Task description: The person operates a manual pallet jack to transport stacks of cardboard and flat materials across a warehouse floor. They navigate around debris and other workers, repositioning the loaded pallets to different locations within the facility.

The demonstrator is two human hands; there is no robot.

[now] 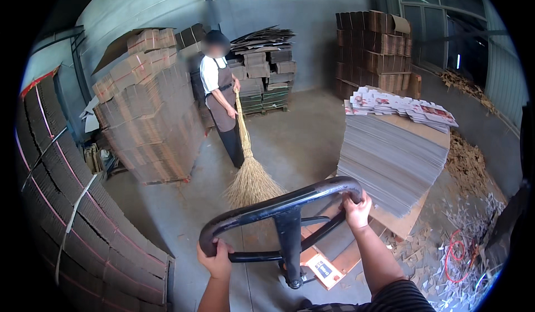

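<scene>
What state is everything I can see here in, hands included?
Black handle: gripped at both ends.
Left hand: closed around its left end.
Right hand: closed around its right end.
Straw broom: bristles down, partly hidden.
Co-worker: standing, holding the broom.
Grey sheets: stacked.
Printed sheets: loosely piled.
Cardboard bundles: stacked, strapped.
Brown scraps: loose on the floor.

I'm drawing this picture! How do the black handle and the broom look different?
The handle is black and smooth-looking; the broom is straw-coloured and bristly. The handle is a wide loop on a post; the broom is long, flaring at the bottom. The left hand and right hand grip the handle; another person holds the broom. Both are held with two hands.
</scene>
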